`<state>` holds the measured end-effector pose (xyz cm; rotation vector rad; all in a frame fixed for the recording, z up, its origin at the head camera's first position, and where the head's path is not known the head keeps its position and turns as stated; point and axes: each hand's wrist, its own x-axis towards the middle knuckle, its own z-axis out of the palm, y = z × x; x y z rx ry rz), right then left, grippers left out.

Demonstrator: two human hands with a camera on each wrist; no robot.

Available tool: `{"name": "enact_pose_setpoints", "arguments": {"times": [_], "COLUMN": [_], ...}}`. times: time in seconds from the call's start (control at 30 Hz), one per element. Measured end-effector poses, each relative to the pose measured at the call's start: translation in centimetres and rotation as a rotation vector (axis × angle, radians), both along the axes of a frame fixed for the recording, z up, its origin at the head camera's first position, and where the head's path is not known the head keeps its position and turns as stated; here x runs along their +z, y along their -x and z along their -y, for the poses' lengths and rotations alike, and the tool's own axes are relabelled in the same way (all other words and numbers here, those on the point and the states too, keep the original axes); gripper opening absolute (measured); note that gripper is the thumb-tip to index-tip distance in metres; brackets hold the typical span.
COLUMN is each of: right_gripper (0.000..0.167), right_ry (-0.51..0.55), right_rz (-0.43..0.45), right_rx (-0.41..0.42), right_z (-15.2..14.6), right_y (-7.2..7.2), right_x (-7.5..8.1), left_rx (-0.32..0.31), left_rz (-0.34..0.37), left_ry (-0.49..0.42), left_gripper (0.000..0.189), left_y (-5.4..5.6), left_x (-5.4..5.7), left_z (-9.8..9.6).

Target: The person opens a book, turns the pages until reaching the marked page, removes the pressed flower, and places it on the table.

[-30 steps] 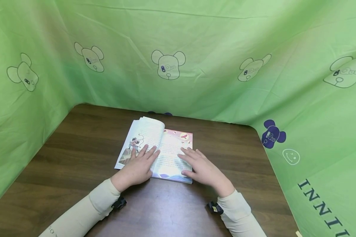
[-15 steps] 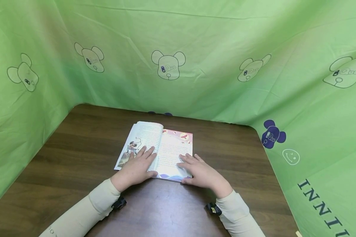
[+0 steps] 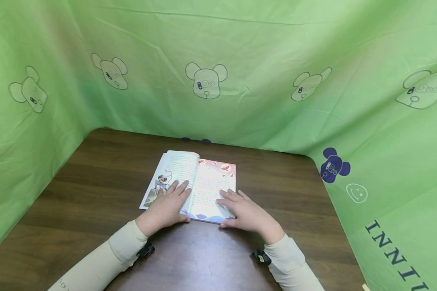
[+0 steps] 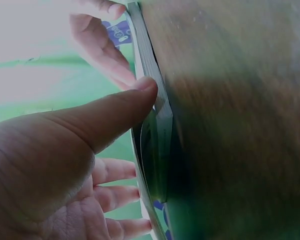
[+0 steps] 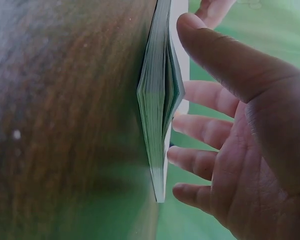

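An open book (image 3: 211, 182) with printed text lies on the dark wooden table. Its left page carries a picture of an archer, its right page a pink top border and a blue wavy bottom border. My left hand (image 3: 165, 208) rests on the lower left page with fingers spread; in the left wrist view the thumb (image 4: 125, 110) touches the near edge of the book. On the right page's lower right part lies my right hand (image 3: 249, 212), fingers extended. The right wrist view shows its fingertips (image 5: 182, 122) at the page and the book's page block (image 5: 157, 110) bulging slightly.
Bare wooden tabletop (image 3: 276, 178) surrounds the book. A green cloth (image 3: 149, 101) with printed bear heads hangs along the back and both sides. Each wrist wears a small black camera (image 3: 262, 256). A small pale object (image 3: 365, 287) shows at the lower right edge.
The left pages have settled flatter, their top edge dropping lower. My left thumb moved out, then down to the book's near edge. My right hand shifted slightly down and left.
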<state>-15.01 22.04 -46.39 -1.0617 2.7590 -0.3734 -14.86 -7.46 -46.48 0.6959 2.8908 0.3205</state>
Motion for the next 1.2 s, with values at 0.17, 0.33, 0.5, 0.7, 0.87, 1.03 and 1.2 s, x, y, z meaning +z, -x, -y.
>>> {"name": "enact_pose_setpoints", "arguments": {"times": [0.17, 0.33, 0.5, 0.7, 0.87, 1.03, 1.2], "right_gripper": [0.081, 0.081, 0.081, 0.080, 0.079, 0.073, 0.068], "right_ry": [-0.007, -0.014, -0.027, -0.022, -0.032, -0.060, -0.065], "right_rz": [0.000, 0.021, 0.042, 0.013, -0.001, -0.018, -0.023], "right_rx": [-0.008, -0.014, -0.025, -0.025, -0.029, -0.042, -0.041], "right_z": [0.1, 0.3, 0.2, 0.4, 0.7, 0.9, 1.0], "right_y": [-0.1, -0.2, -0.5, -0.8, -0.9, -1.0, -1.0], "right_x": [0.2, 0.3, 0.1, -0.2, -0.4, -0.3, 0.0], "left_rx": [0.011, 0.025, 0.020, 0.020, 0.021, 0.016, 0.021], "left_rz": [0.000, 0.010, 0.013, 0.013, 0.013, 0.014, 0.005], "left_ry": [-0.016, -0.042, -0.042, -0.038, -0.065, -0.078, -0.069], "left_gripper": [0.093, 0.092, 0.091, 0.090, 0.085, 0.078, 0.073], "left_y": [-0.1, -0.3, -0.4, -0.4, -0.4, -0.5, -0.5], "left_x": [-0.2, -0.1, 0.0, 0.3, 0.5, 0.7, 0.8], "left_z": [-0.1, 0.2, 0.2, 0.4, 0.9, 1.2, 1.2]}}
